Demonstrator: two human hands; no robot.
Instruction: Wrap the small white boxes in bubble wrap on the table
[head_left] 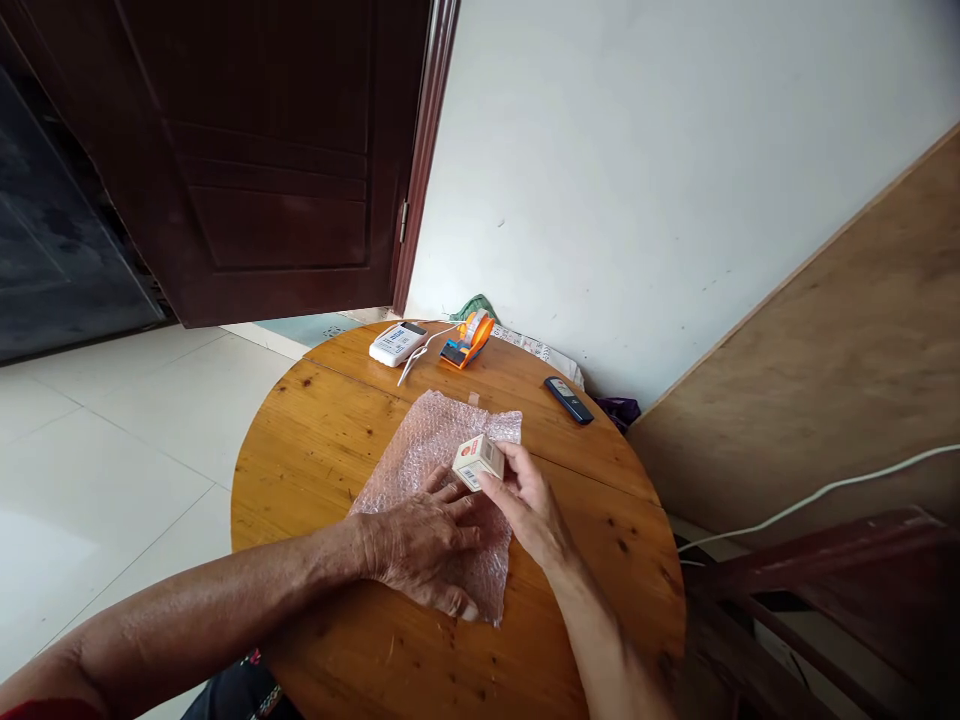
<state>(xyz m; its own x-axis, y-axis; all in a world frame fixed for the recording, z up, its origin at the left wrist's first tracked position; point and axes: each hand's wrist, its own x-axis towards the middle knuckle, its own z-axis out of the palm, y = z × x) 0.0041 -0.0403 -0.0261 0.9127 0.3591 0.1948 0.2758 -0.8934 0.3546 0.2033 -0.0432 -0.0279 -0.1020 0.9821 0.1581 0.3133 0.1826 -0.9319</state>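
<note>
A sheet of bubble wrap (427,450) lies spread on the round wooden table (315,440). My left hand (424,545) rests flat on the sheet's near part, fingers stretched out, pressing it down. My right hand (529,505) pinches a small white box (478,461) with a red mark and a barcode label, holding it just above the sheet beside my left fingertips.
At the table's far edge sit a white device (396,343) with a cord, an orange tape dispenser (466,340) and a dark remote (568,399). A dark wooden door (270,150) stands behind, a plywood board (825,360) leans right, and a chair frame (840,570) is near right.
</note>
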